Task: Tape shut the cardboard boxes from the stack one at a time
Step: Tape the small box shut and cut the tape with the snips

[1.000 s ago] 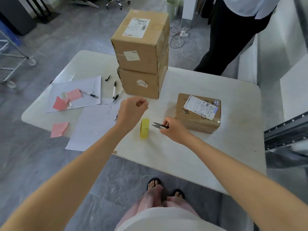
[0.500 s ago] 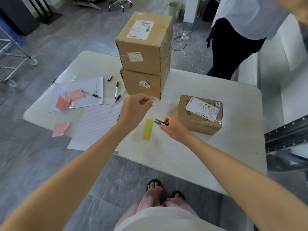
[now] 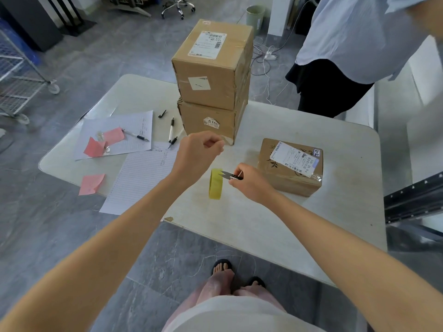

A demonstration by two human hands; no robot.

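Two brown cardboard boxes stand stacked at the table's back, the upper box (image 3: 211, 68) on the lower box (image 3: 207, 121). A smaller flat box (image 3: 275, 173) with a white label lies at the right. My left hand (image 3: 197, 153) is raised in front of the stack, fingers pinched together as if on a strip of clear tape. Below it is a yellow tape roll (image 3: 215, 184), seen edge-on; I cannot tell whether it hangs or stands. My right hand (image 3: 251, 182) grips small black snips (image 3: 230, 176), their blades at the top of the roll.
Lined paper sheets (image 3: 141, 178), pens (image 3: 170, 129) and pink notes (image 3: 92, 184) cover the white table's (image 3: 335, 224) left part. Another person (image 3: 347, 56) stands beyond the far right corner. A wire cart (image 3: 16, 75) is on the floor at the left.
The yellow roll has turned under my left hand. The snips' blades have come up to the top of the roll. My left hand stays raised and pinched.
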